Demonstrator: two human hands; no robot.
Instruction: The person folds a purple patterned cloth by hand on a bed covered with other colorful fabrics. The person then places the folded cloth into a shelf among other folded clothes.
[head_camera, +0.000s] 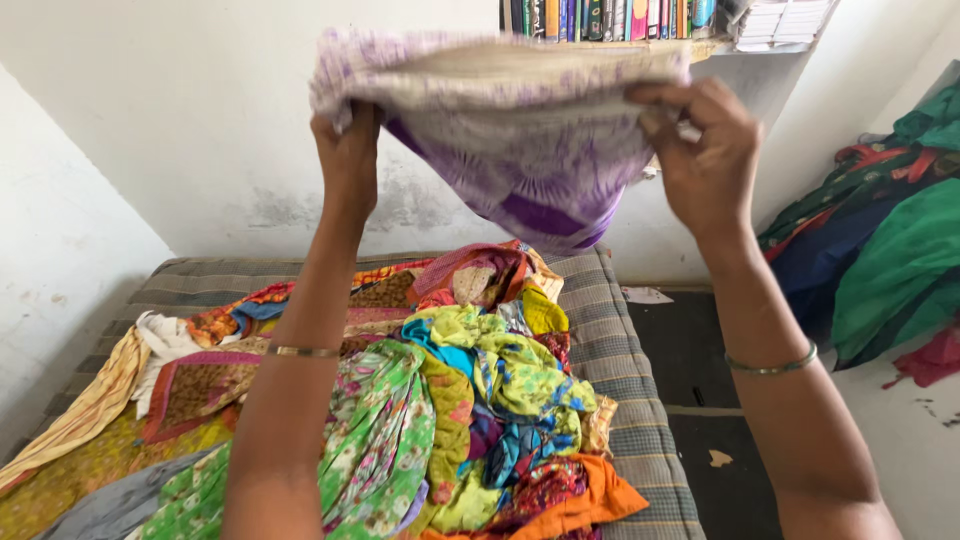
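Note:
Both my arms are raised, holding up a purple and white patterned cloth (520, 130) in front of the wall. My left hand (348, 155) grips its upper left edge and my right hand (705, 150) grips its upper right edge. The cloth sags between them, its darker purple part hanging lowest. Below my arms a heap of colourful clothes (470, 400) in green, yellow, blue, orange and pink lies on a striped mattress (625, 350). Each wrist carries a thin bangle.
More cloths, yellow, cream and maroon (150, 390), spread over the mattress's left side. A shelf of books (610, 18) hangs on the wall above. Green, blue and red fabrics (880, 250) pile up at the right. Dark floor (700, 400) lies beside the mattress.

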